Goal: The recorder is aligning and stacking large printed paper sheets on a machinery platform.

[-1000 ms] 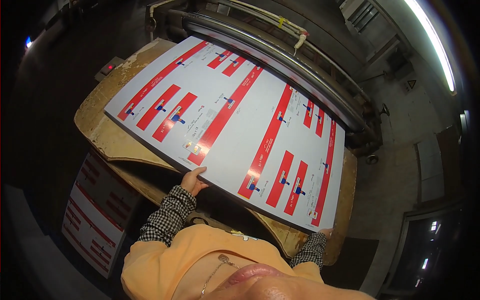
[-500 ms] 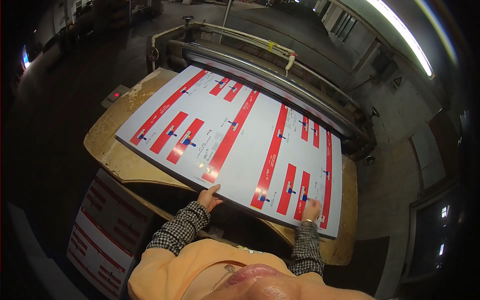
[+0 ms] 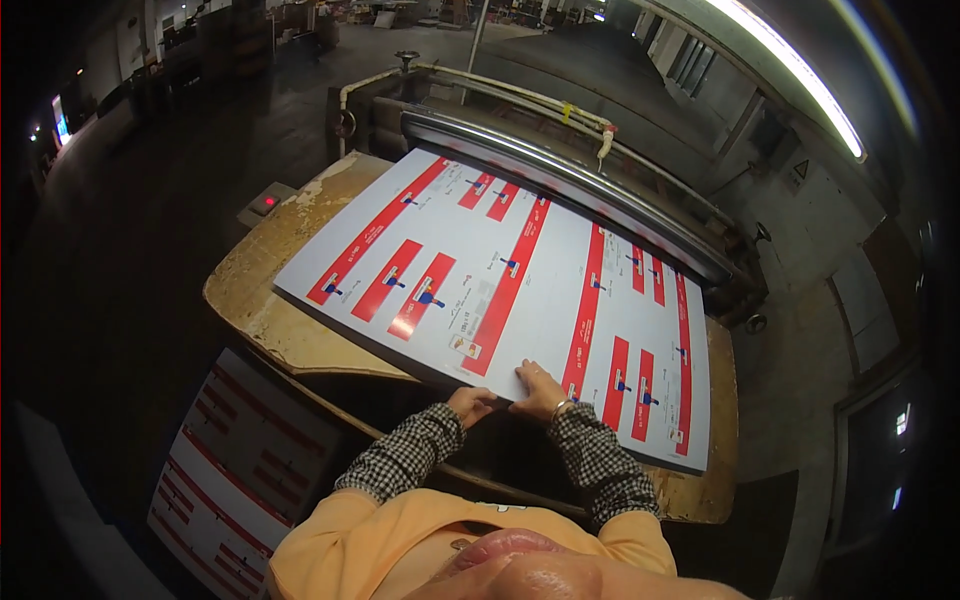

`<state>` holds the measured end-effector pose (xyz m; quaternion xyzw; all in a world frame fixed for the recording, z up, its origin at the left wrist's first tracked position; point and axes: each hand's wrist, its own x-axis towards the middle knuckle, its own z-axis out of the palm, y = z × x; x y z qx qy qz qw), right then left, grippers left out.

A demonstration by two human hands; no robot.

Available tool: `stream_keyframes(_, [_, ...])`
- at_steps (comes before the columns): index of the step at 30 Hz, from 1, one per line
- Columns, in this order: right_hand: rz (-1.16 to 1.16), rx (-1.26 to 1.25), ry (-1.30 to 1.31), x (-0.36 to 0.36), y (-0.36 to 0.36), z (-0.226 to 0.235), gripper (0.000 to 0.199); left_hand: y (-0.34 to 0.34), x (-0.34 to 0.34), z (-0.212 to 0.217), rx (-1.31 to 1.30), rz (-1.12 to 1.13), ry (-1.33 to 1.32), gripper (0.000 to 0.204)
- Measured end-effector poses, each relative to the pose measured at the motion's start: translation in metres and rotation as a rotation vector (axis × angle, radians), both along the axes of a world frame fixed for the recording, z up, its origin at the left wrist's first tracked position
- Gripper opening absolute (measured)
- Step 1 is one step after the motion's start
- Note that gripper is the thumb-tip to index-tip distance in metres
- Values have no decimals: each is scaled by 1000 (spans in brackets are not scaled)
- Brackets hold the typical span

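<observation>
A large white printed sheet (image 3: 550, 285) with red bands and small blue figures lies on a wooden feed board, its far edge against the machine's metal roller. My left hand (image 3: 472, 405) is closed at the sheet's near edge, its fingertips partly hidden. Right beside it, my right hand (image 3: 542, 390) curls over the same edge, fingers on top and thumb low at the rim. The two hands nearly touch. Below the top sheet a dark edge shows; whether more sheets lie beneath, I cannot tell.
The worn wooden board (image 3: 250, 300) sticks out left and right of the sheet. The long metal roller (image 3: 570, 195) spans the far side, with a pale pipe (image 3: 520, 95) above. A red-lit switch box (image 3: 267, 203) sits left. More printed sheets (image 3: 215, 480) lie lower left.
My right hand has moved left from the sheet's right part to beside my left hand. The whole view has shifted, so the board and sheet appear further right.
</observation>
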<state>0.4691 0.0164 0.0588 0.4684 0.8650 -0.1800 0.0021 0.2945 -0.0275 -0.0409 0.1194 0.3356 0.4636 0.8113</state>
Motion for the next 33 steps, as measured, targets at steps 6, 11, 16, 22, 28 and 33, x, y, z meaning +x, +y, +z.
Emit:
stream_keyframes(6, [34,-98,138,14,3,2,38,-2,16,18,-60,134,-52,22])
stream_keyframes(11, [-2,-136,288,17,19,59,22,3,19,5,-79,178,101,29])
stream_keyframes(16, [36,-70,298,22,18,73,27,1,23,25,-92,192,142,30])
stream_keyframes(22, [72,-44,268,19,8,16,35,7,9,-19,-38,298,-11,34])
stream_keyframes(28, [56,-182,287,29,47,-8,38,-13,14,14,-54,205,83,29])
stream_keyframes(33, [-231,113,322,29,99,-28,39,-10,18,27,-23,174,74,31])
